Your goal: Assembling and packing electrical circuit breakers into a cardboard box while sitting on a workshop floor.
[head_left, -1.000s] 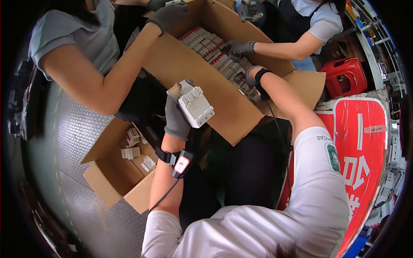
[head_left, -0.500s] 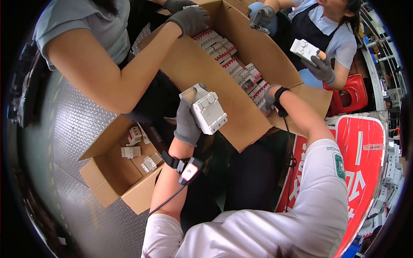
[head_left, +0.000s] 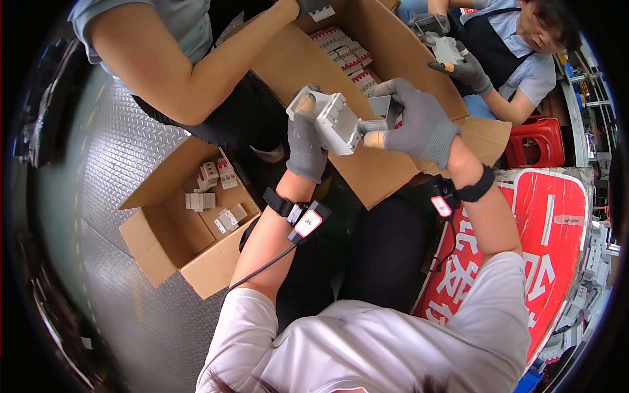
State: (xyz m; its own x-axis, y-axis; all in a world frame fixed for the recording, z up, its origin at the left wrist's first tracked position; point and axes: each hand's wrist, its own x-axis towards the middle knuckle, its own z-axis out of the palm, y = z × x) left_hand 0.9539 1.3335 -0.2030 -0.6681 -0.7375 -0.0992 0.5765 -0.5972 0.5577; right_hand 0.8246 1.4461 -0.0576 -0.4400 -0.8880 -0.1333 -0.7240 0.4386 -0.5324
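My left hand (head_left: 308, 141), in a grey glove, holds a white, boxy plastic circuit breaker (head_left: 341, 124) up in front of the big carton, thumb across its top. My right hand (head_left: 422, 124), gloved the same way, grips a smaller grey boxy plastic piece (head_left: 379, 110) between thumb and fingers. That piece is close against the right side of the white breaker; whether they touch, I cannot tell. Behind my hands, the large open carton (head_left: 285, 62) contains rows of red-and-white circuit breakers (head_left: 341, 49), partly hidden by my right hand.
A smaller open carton (head_left: 213, 265) with several loose breakers (head_left: 200, 201) stands on the metal floor (head_left: 124, 190) at left. One co-worker's bare arm (head_left: 216, 85) reaches over the big carton. Another's gloved hand (head_left: 468, 72) holds a white part, near a red stool (head_left: 537, 141). A red sign (head_left: 557, 242) lies right.
My right hand has come out of the large carton with the grey piece and moved left beside the breaker. My left hand has shifted slightly up and right. The far co-worker's hands have drawn together.
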